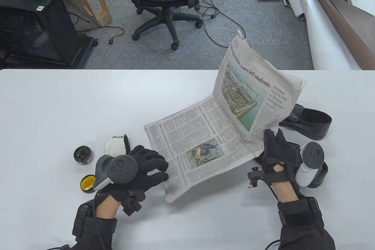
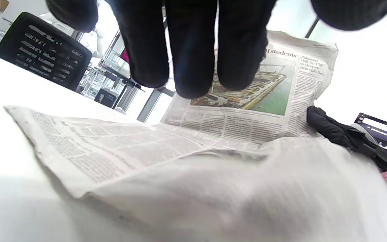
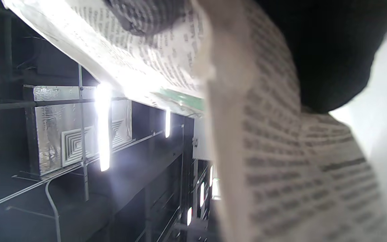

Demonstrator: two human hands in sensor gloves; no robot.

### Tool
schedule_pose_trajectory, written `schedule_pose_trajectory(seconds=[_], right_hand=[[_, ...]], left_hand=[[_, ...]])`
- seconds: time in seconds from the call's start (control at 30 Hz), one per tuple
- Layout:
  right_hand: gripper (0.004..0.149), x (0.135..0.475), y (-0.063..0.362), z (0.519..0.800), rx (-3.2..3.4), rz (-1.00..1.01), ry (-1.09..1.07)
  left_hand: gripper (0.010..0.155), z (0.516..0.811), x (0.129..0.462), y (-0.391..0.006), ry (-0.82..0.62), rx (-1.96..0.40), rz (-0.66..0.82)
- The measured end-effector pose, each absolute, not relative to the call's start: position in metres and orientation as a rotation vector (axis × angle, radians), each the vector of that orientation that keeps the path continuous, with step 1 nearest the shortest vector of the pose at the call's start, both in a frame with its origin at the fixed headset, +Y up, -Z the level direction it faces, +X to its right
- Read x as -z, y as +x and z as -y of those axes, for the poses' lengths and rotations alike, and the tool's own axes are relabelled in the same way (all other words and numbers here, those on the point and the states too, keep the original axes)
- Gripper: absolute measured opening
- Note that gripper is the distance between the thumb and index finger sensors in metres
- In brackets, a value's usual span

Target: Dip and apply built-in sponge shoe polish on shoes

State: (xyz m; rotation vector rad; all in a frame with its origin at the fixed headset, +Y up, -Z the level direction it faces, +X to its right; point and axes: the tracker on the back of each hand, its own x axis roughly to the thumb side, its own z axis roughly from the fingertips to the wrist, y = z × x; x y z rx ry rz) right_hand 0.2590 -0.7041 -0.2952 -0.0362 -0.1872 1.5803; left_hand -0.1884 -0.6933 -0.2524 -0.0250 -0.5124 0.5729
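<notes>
Far left on white table (image 1: 44, 109): open polish tin (image 1: 83, 154), black contents; just right of it a white cloth (image 1: 114, 145) with black edge. Nearer the front edge, tin lid (image 1: 88, 183), yellow inside, partly hidden under tracker. Left hand (image 1: 143, 168): fingers extended and relaxed, over near-left edge of newspaper (image 1: 205, 141), gripping nothing. Newspaper half flat, right half raised. Right hand (image 1: 277, 150): pinching raised half's lower edge. Behind paper, far right: black shoe (image 1: 310, 121) on table.
</notes>
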Motion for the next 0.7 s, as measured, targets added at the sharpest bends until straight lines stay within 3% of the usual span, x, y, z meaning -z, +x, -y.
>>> schedule_pose_trajectory(seconds=[0.17,0.33,0.5,0.7], right_hand=[[0.045,0.303,0.254,0.699,-1.58,0.09,0.097],[0.045,0.315,0.245,0.701,-1.566,-0.073,0.155],[0.045,0.331,0.23,0.702,-1.638,-0.266,0.183],[0.046,0.347,0.214,0.695,-1.939,-0.225,0.012]], left_hand=[[0.063,0.702,0.259,-0.191,0.082,-0.386,0.304],[0.073,0.714,0.268,-0.195,-0.004,-0.272,0.201],[0.077,0.722,0.272,-0.196,-0.072,-0.172,0.173],[0.078,0.721,0.27,-0.193,-0.083,-0.121,0.165]])
